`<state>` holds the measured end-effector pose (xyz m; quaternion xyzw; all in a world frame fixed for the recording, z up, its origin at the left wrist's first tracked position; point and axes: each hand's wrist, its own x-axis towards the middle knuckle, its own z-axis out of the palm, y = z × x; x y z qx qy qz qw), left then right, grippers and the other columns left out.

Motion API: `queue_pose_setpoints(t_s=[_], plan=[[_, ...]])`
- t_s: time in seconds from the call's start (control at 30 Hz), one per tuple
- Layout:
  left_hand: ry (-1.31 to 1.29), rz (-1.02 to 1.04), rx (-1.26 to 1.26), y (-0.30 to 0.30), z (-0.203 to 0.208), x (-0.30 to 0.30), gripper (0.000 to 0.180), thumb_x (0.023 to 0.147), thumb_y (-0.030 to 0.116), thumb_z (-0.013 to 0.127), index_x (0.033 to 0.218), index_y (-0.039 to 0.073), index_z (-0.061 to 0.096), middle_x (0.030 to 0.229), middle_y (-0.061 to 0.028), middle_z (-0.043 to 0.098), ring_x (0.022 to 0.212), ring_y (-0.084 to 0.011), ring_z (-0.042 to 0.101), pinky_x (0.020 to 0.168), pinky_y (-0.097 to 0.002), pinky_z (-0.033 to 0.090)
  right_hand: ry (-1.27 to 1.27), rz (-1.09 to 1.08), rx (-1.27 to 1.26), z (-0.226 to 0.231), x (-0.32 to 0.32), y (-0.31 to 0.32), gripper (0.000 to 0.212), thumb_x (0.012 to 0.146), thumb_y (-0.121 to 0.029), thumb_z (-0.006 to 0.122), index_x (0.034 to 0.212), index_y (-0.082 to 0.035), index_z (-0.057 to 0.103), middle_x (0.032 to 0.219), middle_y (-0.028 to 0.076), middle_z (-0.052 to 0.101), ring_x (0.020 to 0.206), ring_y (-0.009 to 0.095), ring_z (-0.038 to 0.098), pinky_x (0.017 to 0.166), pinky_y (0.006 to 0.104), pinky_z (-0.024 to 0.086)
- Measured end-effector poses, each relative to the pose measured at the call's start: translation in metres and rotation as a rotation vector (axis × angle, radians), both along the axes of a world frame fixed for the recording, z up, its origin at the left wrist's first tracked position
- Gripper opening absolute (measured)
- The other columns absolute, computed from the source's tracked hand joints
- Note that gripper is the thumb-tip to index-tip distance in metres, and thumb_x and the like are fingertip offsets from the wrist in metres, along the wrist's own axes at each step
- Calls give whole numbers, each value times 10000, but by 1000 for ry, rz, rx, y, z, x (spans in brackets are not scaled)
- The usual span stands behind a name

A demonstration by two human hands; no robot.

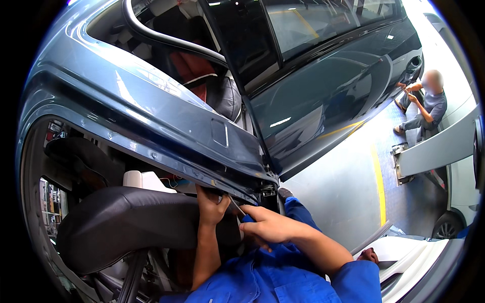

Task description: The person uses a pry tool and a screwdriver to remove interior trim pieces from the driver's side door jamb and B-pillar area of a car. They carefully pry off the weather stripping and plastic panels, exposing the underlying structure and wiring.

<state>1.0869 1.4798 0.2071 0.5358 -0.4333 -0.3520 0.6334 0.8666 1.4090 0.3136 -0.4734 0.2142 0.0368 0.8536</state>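
Observation:
My right hand [270, 224] is closed around the blue handle of a screwdriver [247, 218]. Its thin metal shaft slants up and left toward the inner edge of a blue-grey car door pillar [166, 113]. Where the tip ends is hard to make out. My left hand [211, 207] is raised beside the shaft, at the pillar's inner edge. Its thumb and fingers are bent closed there, but the fingertips and what they grip are hidden. A black leather car seat [136, 222] lies just left of my left forearm.
A dark car door [313, 106] stands open beyond the pillar, its hinge near my right hand. A white box-like piece [151, 182] with thin wires lies behind the seat. Farther right, a person [429, 101] sits by a grey lift arm [444, 146]; a yellow line [378, 187] crosses the floor.

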Motion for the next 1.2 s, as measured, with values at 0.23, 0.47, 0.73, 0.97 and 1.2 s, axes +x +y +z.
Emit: queue_pose_setpoints(t_s=[0.23,0.47,0.73,0.97,1.2], plan=[[18,20,-13,-1,-2,1,932,795,-140,654,1545,34,130,1397,-148,436,1293,-256,497,1077,-390,451,53,34,72,2,16,-14,294,988,-101,529,1250,11,460,749,55,501,452,155,545,383,328,478],[-13,1,-71,1,-2,2,925,834,-70,685,1582,50,154,1364,-121,479,1215,-224,544,1036,-325,467,22,-255,101,7,33,39,472,1036,-127,521,1446,29,345,637,42,513,469,159,542,430,331,474],[134,72,-78,1,-10,-1,963,814,-116,656,1570,28,78,1344,-149,464,1202,-221,533,986,-312,482,9,-458,188,7,58,73,416,1042,-102,509,1405,31,355,614,43,503,457,159,527,429,326,461],[-107,168,-94,-16,-23,2,861,823,-95,673,1514,30,175,1324,-145,503,1221,-242,547,1065,-360,448,-6,-502,138,4,66,83,418,1037,-86,504,1408,28,349,575,63,507,425,171,509,421,328,451],[-112,16,-252,-10,-4,3,936,805,-135,660,1564,77,154,1372,-135,490,1242,-236,544,1091,-361,445,-43,-588,173,0,78,99,453,1028,-73,519,1424,28,324,705,86,537,444,177,533,417,336,477]])
